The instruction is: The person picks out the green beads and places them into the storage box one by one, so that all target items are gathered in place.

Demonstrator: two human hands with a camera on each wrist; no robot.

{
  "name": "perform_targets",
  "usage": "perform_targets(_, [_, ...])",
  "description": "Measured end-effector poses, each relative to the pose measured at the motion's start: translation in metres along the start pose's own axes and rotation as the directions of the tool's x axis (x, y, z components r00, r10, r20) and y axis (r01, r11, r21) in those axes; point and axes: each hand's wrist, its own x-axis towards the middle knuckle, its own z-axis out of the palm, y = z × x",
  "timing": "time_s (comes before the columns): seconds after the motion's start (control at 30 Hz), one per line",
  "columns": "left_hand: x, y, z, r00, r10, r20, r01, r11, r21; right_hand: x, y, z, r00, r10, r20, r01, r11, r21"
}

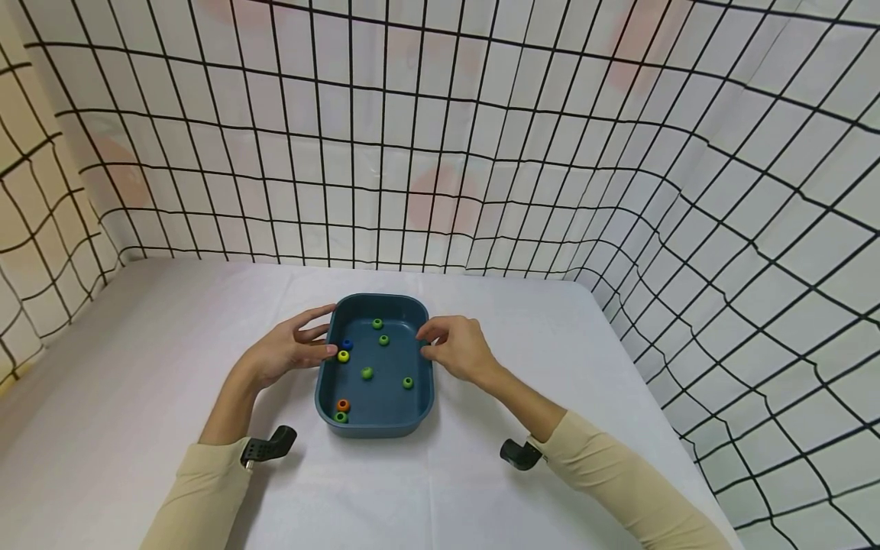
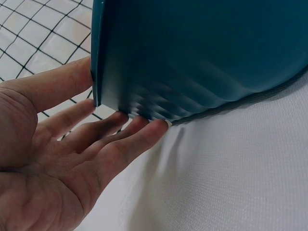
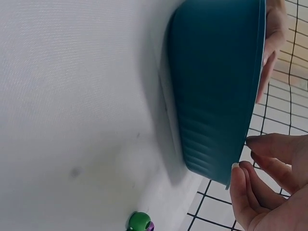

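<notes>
Apparently steadying the blue tray [image 1: 385, 401] on the white cloth [image 1: 457, 504].
Gripping the tray's left wall with the left hand [image 1: 292, 347]; holding the right hand [image 1: 461, 347] at the tray's right rim, thumb and forefinger apart, any pinch there impossible to tell. Scattered on the tray's floor: green beads [image 1: 367, 373], a yellow bead [image 1: 343, 356], a blue bead [image 1: 347, 345], an orange bead [image 1: 343, 405]. Next, by judgement, calling for a level tray and a surer right-hand hold.

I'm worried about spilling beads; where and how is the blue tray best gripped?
Grip the blue tray by the rims of its long walls, from left and right: it is narrower that way, so opposed grips should hold it steady.
</notes>
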Motion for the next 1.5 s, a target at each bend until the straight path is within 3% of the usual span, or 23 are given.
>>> perform_targets(0.2, [0.0, 0.0, 0.0, 1.0, 0.001, 0.002, -0.001, 1.0, 0.006, -0.002, 0.005, -0.006, 0.999, -0.019, -0.05, 0.018, 1.0, -0.008])
perform_targets(0.53, [0.003, 0.0, -0.001, 1.0, -0.02, -0.008, 0.02, 1.0, 0.024, -0.016, 0.026, -0.02, 0.995, 0.081, -0.061, -0.082, 0.996, -0.017])
perform_targets(0.97, [0.003, -0.001, -0.002, 1.0, -0.022, -0.01, 0.022, 0.999, 0.025, -0.035, 0.059, -0.032, 0.99, 0.125, -0.065, -0.128, 0.99, -0.052])
perform_targets(1.5, [0.003, -0.002, 0.0, 1.0, -0.02, -0.018, 0.02, 1.0, 0.018, -0.045, 0.089, -0.032, 0.983, 0.158, -0.094, -0.165, 0.984, -0.073])
